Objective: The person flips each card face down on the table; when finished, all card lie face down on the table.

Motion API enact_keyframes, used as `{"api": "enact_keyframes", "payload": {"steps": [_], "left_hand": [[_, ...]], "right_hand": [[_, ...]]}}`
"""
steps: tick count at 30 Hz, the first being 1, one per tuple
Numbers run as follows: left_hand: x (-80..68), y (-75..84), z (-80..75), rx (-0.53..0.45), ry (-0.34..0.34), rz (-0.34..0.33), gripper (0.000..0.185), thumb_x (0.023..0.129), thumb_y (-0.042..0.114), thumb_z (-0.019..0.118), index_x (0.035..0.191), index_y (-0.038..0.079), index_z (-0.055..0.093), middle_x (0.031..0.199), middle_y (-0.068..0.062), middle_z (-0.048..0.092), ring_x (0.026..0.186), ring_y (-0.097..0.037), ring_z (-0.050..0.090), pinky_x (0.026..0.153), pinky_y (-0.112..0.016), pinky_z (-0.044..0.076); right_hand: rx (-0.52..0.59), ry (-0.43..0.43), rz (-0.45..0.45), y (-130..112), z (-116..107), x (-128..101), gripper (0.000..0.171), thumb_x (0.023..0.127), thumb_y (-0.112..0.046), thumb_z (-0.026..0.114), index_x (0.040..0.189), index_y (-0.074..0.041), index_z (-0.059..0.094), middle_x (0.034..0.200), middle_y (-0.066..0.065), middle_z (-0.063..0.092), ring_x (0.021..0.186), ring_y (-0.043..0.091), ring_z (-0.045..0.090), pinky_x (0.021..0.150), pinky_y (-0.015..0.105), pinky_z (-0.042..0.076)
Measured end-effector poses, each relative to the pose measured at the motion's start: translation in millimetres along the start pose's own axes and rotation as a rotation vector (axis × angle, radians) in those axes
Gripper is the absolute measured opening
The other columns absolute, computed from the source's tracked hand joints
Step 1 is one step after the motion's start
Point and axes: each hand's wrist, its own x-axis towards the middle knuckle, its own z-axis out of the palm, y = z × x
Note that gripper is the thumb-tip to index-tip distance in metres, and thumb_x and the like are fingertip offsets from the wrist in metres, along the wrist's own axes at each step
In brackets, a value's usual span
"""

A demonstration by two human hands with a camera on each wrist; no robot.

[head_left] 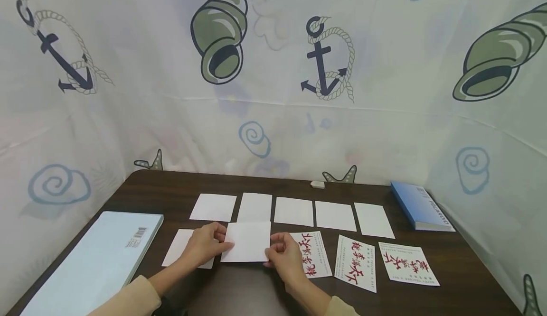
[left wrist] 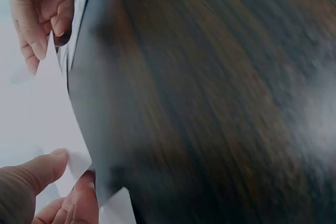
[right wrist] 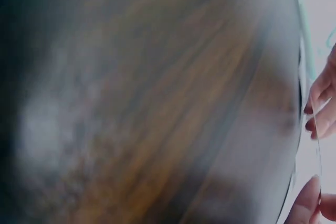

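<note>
- Both hands are busy: the left hand (head_left: 207, 245) has the left edge of a blank white card (head_left: 247, 242), the right hand (head_left: 286, 256) has the near right corner.
- The fingers, then: on the left, a pinch, thumb on the upper face and fingertips tucked beneath, as the left wrist view shows; on the right, another curled pinch on the same card.
- And where's that card? Front and centre over the tabletop (head_left: 461, 268), its far edge overlapping, in the head view, the second card (head_left: 254, 207) of the far row of five blanks.
- Good technique here, I'd say, is a light pinch at the borders, since thin card would probably crease under a hard squeeze.
- Both sides want to move together and level; if one hand leads, the sheet may twist or bow.
- Watch the left! A near-row blank card (head_left: 174, 247) lies partly hidden by that hand, so a low knuckle could nudge it askew.
- Tight on the right too: a red-lettered card (head_left: 314, 254) sits just beside the hand, with two more, a middle one (head_left: 355, 263) and an outer one (head_left: 409, 264), further along.
- Best set the near edge straight and let go with both thumbs at once; a one-sided release could skew it.
</note>
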Motion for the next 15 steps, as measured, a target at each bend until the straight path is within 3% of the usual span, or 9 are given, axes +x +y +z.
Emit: {"api": "enact_keyframes", "payload": {"steps": [7,15], "left_hand": [[0.0,-0.9,0.3,0.103,-0.016,0.068,0.029,0.066,0.015,0.083,0.081,0.005,0.061,0.065,0.002,0.057,0.058,-0.01,0.049,0.053,-0.025,0.04],[-1.6,2.6,-1.9,0.182,-0.049,0.1,0.031,0.065,0.014,0.085,0.077,0.005,0.058,0.06,0.001,0.052,0.052,-0.011,0.044,0.047,-0.026,0.035]], "right_hand": [[-0.122,-0.07,0.025,3.9,-6.1,6.5,0.028,0.075,0.008,0.061,0.102,0.009,0.055,0.07,0.003,0.055,0.056,0.009,0.056,0.054,0.027,0.055],[-0.231,-0.128,0.006,6.1,-8.2,9.2,0.024,0.075,0.009,0.062,0.098,0.011,0.058,0.068,0.005,0.058,0.053,0.009,0.057,0.051,0.027,0.054]]}}
